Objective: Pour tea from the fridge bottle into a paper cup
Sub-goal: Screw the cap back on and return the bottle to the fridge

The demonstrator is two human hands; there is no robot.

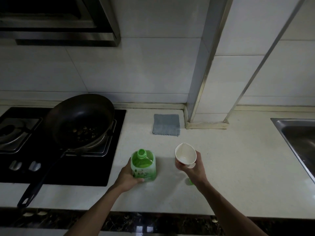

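Observation:
A green tea bottle [143, 166] stands upright on the white counter [238, 176], its neck uncapped. My left hand [128, 176] grips its lower left side. To its right, my right hand [193, 167] holds a white paper cup [185, 155] just above the counter, tilted with the mouth toward me. The cup looks empty inside. A small green piece, probably the bottle cap [190, 182], lies on the counter partly hidden under my right wrist.
A black stove [95, 167] at the left carries a dark frying pan [80, 120] with food bits; its long handle [37, 184] reaches toward the counter's front edge. A grey cloth [166, 124] lies by the wall. A steel sink [300, 138] is at the right.

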